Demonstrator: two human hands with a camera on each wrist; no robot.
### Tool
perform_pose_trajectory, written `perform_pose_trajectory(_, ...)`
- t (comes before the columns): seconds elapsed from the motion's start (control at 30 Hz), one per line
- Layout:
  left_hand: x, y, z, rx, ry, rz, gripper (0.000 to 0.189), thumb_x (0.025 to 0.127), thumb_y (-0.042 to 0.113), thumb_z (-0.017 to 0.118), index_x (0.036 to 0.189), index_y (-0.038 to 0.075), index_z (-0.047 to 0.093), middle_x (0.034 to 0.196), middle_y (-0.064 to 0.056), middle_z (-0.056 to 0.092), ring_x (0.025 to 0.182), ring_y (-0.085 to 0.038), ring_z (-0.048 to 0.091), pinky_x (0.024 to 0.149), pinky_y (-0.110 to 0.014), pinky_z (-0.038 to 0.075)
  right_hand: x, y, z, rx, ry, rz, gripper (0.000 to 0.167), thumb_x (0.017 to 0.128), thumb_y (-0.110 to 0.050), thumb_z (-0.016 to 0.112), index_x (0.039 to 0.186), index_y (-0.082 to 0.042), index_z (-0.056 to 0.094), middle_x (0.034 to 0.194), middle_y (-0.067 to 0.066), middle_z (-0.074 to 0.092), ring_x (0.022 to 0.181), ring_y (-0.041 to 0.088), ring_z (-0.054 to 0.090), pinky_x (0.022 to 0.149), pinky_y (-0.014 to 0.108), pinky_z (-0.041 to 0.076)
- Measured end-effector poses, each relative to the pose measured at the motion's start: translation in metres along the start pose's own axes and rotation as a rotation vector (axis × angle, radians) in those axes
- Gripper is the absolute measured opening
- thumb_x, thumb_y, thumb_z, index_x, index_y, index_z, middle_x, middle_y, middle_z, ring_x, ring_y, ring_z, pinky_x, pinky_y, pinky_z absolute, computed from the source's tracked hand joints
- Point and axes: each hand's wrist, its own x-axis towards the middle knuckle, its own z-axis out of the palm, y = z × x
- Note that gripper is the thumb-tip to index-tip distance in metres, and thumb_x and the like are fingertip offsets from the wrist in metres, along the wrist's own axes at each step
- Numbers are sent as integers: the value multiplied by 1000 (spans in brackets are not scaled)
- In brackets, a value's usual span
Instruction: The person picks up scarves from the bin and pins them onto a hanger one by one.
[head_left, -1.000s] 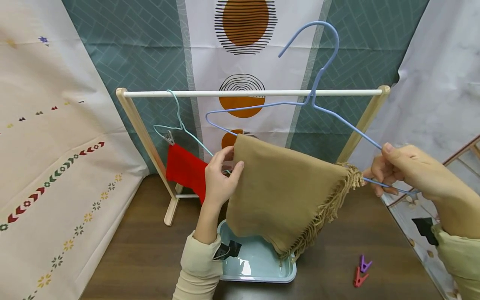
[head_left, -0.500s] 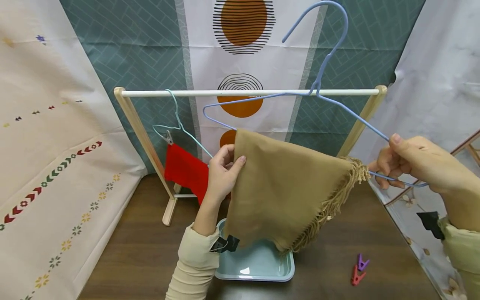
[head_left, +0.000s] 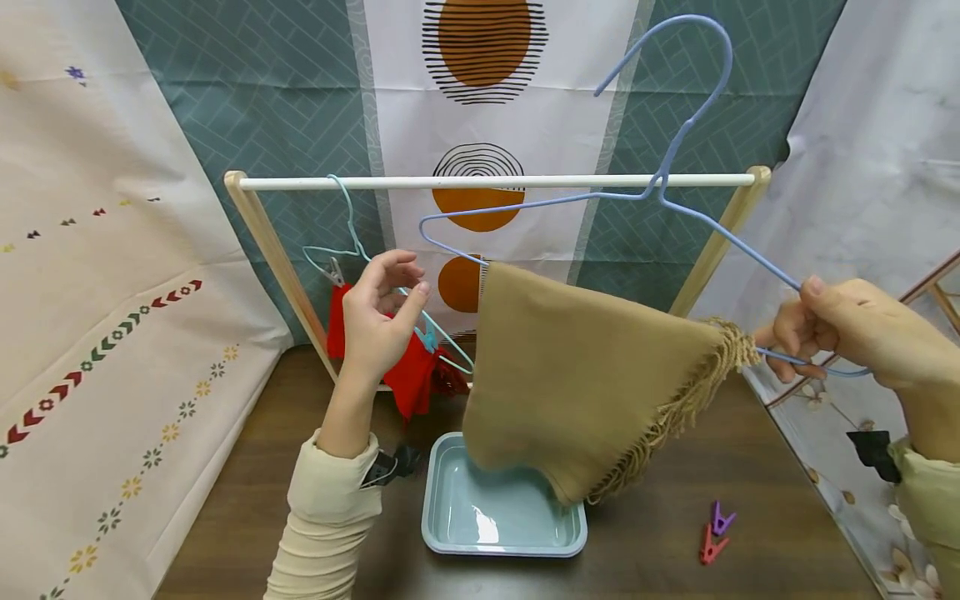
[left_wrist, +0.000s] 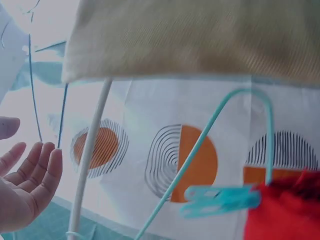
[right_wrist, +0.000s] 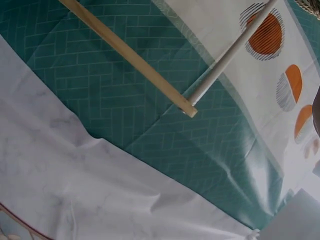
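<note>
My right hand [head_left: 862,329] grips the right end of a blue wire hanger [head_left: 677,143], thumb on its sloping arm and the other fingers at the bottom bar. Over that bar hangs a folded tan scarf [head_left: 577,367], its fringe [head_left: 686,400] close to my right fingers. To the scarf's left, my left hand [head_left: 378,321] is raised apart from it with loosely bent fingers and nothing held; the left wrist view shows the palm and fingers [left_wrist: 37,172] bare. Behind this hand a red cloth [head_left: 408,379] hangs clipped to a turquoise hanger [head_left: 349,217].
The turquoise hanger hooks on the white bar [head_left: 525,182] of a wooden rack. A teal clothespin [left_wrist: 220,200] and a grey one [head_left: 335,272] hold the red cloth. A pale blue basin [head_left: 506,548] sits below the scarf. Purple [head_left: 722,521] and red [head_left: 711,546] clothespins lie at right.
My left hand has let go of the scarf's left edge and moved left. The blue hanger with the scarf has shifted right in my right hand.
</note>
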Motion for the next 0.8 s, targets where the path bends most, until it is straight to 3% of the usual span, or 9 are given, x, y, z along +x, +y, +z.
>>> perform_pose_trajectory(0.1,8,3,-6,16,-32,16,30,81,-2,60,111,-5,55,94,-17,62,84,-14,57,65,-21,50,-4,8,0,120,-29,-57,54,98,-5,1,80,3,50,71,11,59,46,21,42,37,31,35)
perform_pose_trajectory(0.3,15,2,-13,13,-88,-8,33,82,-2,59,114,-4,54,98,-15,61,86,-13,57,64,-19,50,-8,14,3,138,-36,-63,54,98,-4,0,81,3,51,72,12,60,46,23,41,37,31,35)
perform_pose_trajectory(0.43,15,0,-16,43,-97,-4,35,82,0,59,116,-3,54,101,-14,61,88,-19,57,68,-20,50,-9,18,5,126,-40,-81,53,98,-3,2,80,2,51,73,11,61,47,22,43,38,32,35)
perform_pose_trajectory(0.53,17,-1,-18,60,-138,3,38,82,2,59,119,-1,53,108,-14,60,95,-24,56,74,-23,50,-10,20,7,103,-45,-94,52,98,-3,3,80,2,51,73,11,62,45,21,42,39,31,35)
perform_pose_trajectory(0.67,27,0,-20,67,-268,-8,42,85,8,58,126,2,50,121,-11,55,108,-24,52,84,-34,48,-9,22,9,67,-56,-116,50,99,-3,5,77,1,49,71,10,60,46,18,46,38,28,35)
perform_pose_trajectory(0.8,45,5,-23,42,-484,-77,41,89,15,53,129,6,48,125,-9,53,112,-22,51,90,-40,44,-9,22,12,24,-40,-95,49,99,-4,7,75,-1,49,71,9,61,52,15,53,40,28,39)
